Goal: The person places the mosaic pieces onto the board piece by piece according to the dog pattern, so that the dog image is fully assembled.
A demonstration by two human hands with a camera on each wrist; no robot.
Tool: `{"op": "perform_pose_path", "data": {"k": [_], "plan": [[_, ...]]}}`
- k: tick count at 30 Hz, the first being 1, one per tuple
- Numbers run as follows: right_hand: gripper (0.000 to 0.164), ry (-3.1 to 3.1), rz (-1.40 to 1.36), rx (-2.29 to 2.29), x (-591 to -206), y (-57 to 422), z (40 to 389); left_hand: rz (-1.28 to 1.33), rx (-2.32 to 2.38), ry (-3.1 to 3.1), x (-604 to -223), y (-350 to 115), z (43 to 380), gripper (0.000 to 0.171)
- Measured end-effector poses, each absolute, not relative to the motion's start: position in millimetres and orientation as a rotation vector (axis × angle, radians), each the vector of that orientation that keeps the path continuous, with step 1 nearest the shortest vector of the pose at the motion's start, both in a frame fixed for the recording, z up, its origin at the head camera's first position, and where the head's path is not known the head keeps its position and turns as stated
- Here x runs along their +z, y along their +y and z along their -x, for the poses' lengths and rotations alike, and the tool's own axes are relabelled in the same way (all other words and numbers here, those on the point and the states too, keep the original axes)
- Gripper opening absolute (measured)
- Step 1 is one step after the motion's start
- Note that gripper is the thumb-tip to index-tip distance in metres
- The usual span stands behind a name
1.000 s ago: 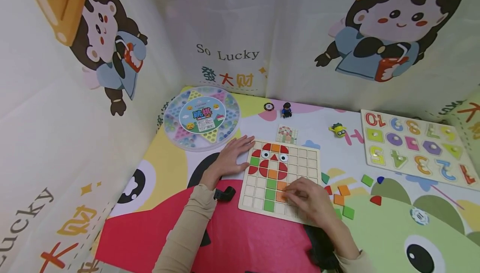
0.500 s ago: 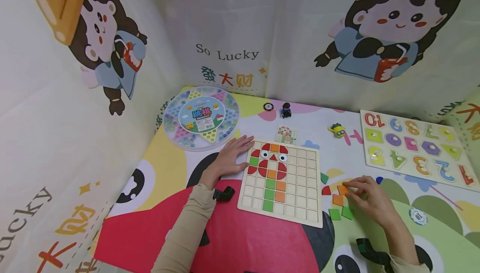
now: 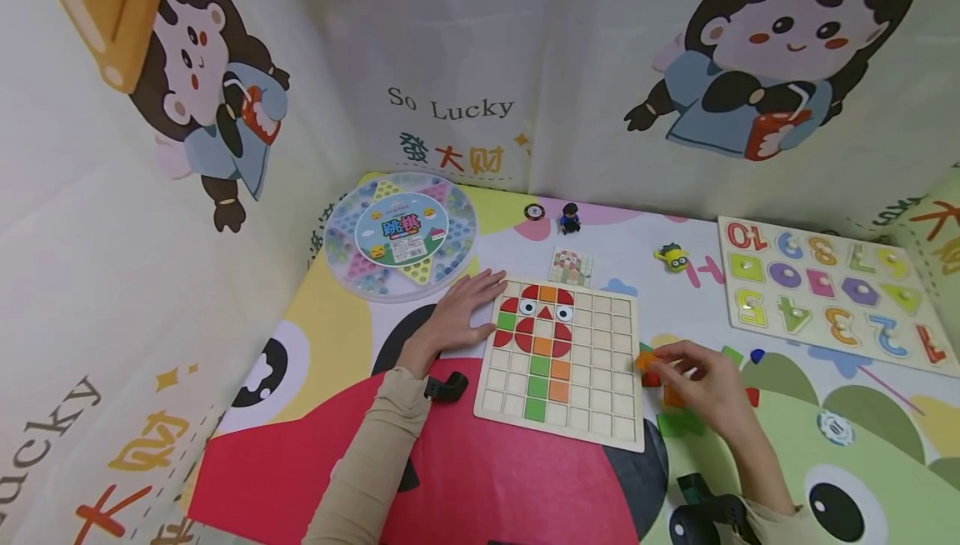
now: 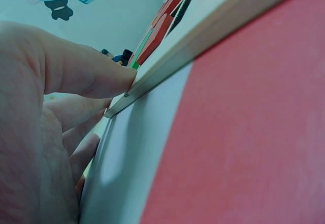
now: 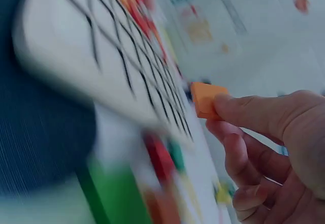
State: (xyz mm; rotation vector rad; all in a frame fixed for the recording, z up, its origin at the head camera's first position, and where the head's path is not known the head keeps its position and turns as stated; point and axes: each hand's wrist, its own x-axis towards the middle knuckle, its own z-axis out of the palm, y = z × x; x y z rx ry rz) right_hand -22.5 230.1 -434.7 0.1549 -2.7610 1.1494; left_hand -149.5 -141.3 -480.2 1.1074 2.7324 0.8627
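Note:
A wooden grid board lies flat, with red, orange and green tiles and two eye tiles set in its cells. My left hand rests at the board's upper left edge, its fingers stretched out; in the left wrist view the thumb touches the board's side. Just off the board's right edge, my right hand pinches an orange square tile between thumb and fingertips. Beneath that hand lie loose green tiles, another orange tile and a red one, partly covered by it.
A small pattern card lies behind the board. Around the back are a round Chinese checkers set, a black chip, a seated toy figure and a yellow toy. A number puzzle board stands at the right.
My right hand went from the board to the loose tiles on the right, picked up an orange square tile and came back left with it. The left hand stayed in place.

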Motion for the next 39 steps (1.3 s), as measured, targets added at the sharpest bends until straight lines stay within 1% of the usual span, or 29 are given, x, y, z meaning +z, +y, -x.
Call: {"op": "perform_pose_path", "data": {"k": [4, 8, 15, 20, 23, 27, 35, 37, 39], "plan": [[0.011, -2.829, -0.257, 1.258, -438.6, 194.2, 27.2, -1.105, 0.860, 2.733, -481.5, -141.6, 150.2, 0.073], [0.010, -2.859, -0.320, 1.299, -443.0, 171.3, 29.6, -1.102, 0.863, 2.731, -482.1, -140.8, 150.3, 0.073], [0.011, -2.920, -0.351, 1.065, -446.4, 158.1, 33.4, -1.105, 0.847, 2.739, -481.6, -139.4, 150.2, 0.073], [0.011, -2.898, -0.344, 1.023, -446.2, 156.5, 33.8, -1.101, 0.850, 2.736, -480.0, -138.7, 149.8, 0.072], [0.013, -2.802, -0.305, 1.012, -444.5, 164.5, 30.4, -1.097, 0.845, 2.737, -479.6, -138.3, 149.4, 0.072], [0.016, -2.719, -0.238, 1.018, -437.3, 189.7, 21.2, -1.098, 0.842, 2.739, -479.2, -139.4, 149.2, 0.072], [0.018, -2.908, -0.068, 0.998, -428.1, 247.9, -3.3, -1.090, 0.841, 2.737, -479.2, -140.7, 148.5, 0.072], [0.018, -2.942, -0.058, 0.991, -429.2, 256.0, -9.0, -1.090, 0.838, 2.740, -478.5, -140.8, 148.1, 0.072], [0.020, -2.936, -0.117, 1.017, -432.1, 260.5, -14.6, -1.088, 0.839, 2.742, -477.8, -141.0, 147.8, 0.072]]}}
